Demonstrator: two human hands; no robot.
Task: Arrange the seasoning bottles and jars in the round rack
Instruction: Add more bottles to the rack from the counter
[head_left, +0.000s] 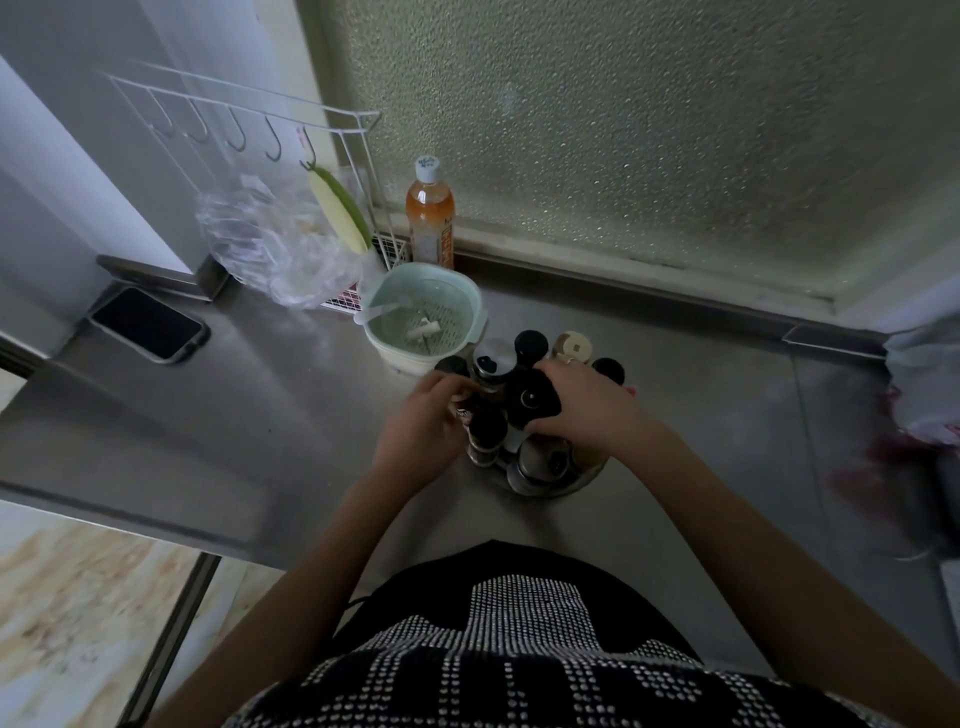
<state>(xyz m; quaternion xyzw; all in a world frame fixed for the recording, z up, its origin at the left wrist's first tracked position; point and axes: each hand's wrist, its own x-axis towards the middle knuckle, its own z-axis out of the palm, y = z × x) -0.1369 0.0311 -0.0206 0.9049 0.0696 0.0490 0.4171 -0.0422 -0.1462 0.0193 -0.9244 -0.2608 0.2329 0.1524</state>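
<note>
A round metal rack (582, 480) stands on the steel counter, crowded with several seasoning bottles and jars. Most have black caps, such as one at the back (531, 343); another has a tan cap (574, 345). My right hand (587, 402) reaches over the rack and grips a black-lidded bottle (530, 402) at its middle. My left hand (423, 421) closes on a small dark-capped bottle (470, 408) at the rack's left side. A steel-lidded jar (535, 465) sits at the front, partly hidden by my right wrist.
A pale green strainer bowl (470, 296) stands just behind the rack. An orange drink bottle (430, 213) is by the frosted window. A phone (148, 323) lies far left, beside a plastic bag (275, 244) under a white wire hook rack (244, 114). A bag (924, 384) sits far right.
</note>
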